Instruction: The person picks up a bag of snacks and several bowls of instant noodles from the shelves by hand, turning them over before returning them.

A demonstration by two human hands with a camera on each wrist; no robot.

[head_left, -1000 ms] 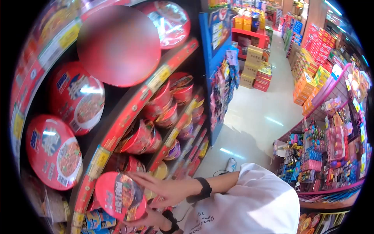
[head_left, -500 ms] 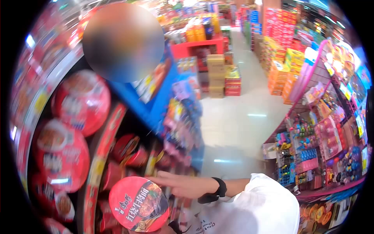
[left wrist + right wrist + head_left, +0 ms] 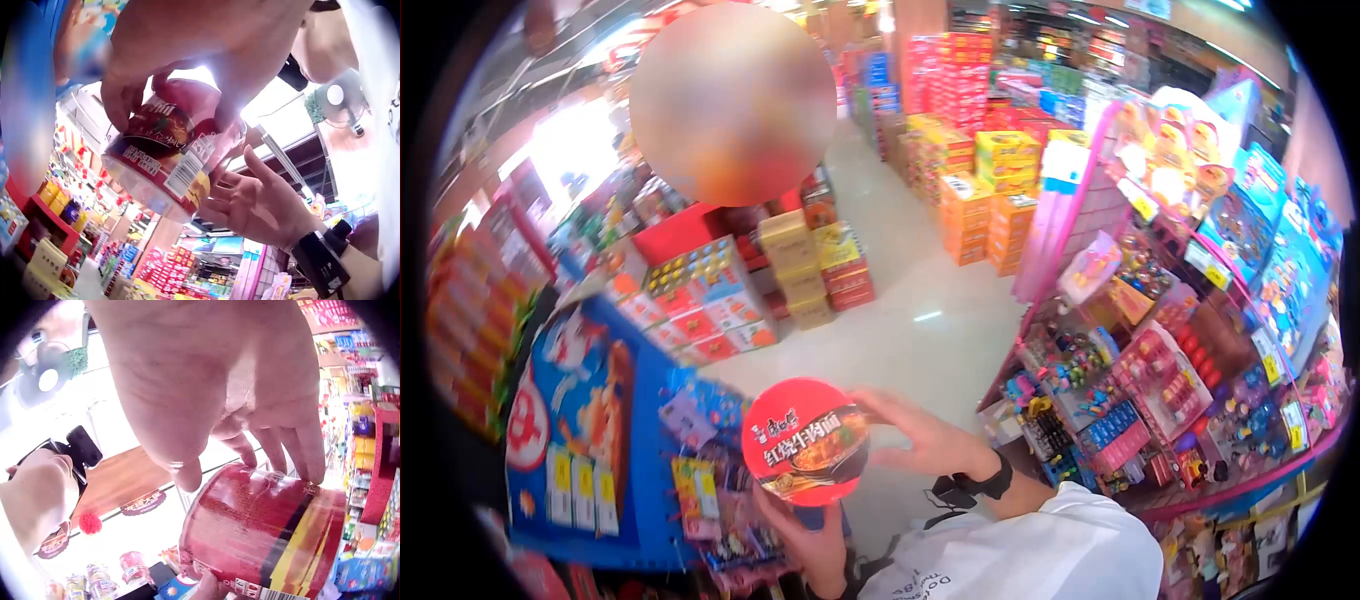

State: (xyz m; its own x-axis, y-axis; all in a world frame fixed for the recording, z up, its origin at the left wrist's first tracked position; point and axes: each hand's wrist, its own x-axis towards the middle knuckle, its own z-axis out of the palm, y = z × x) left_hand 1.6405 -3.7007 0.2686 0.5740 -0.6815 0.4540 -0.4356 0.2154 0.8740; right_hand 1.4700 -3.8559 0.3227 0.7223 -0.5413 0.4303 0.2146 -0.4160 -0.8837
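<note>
A red instant noodle cup [image 3: 790,430] with a dark picture band across its lid is held in front of the white shirt. My left hand [image 3: 810,545] grips it from the near side; in the left wrist view the left hand's fingers [image 3: 122,103] curl round the cup's wall. The right hand [image 3: 915,435] rests at the opposite side of the rim. Seen from the right wrist, its fingers [image 3: 306,447] are fairly straight and touch the cup wall. A barcode shows low on the cup in the left wrist view.
A blue display stand [image 3: 585,440] with hanging packets is at the left. Stacked cartons [image 3: 795,270] stand ahead beside the aisle floor [image 3: 910,330]. To the right, a pink wire rack [image 3: 1040,310] carries small goods and price tags.
The view has turned right, away from the noodle shelf, toward the aisle. The noodle cup has moved off the shelf front along with both hands and is now over the aisle side.
</note>
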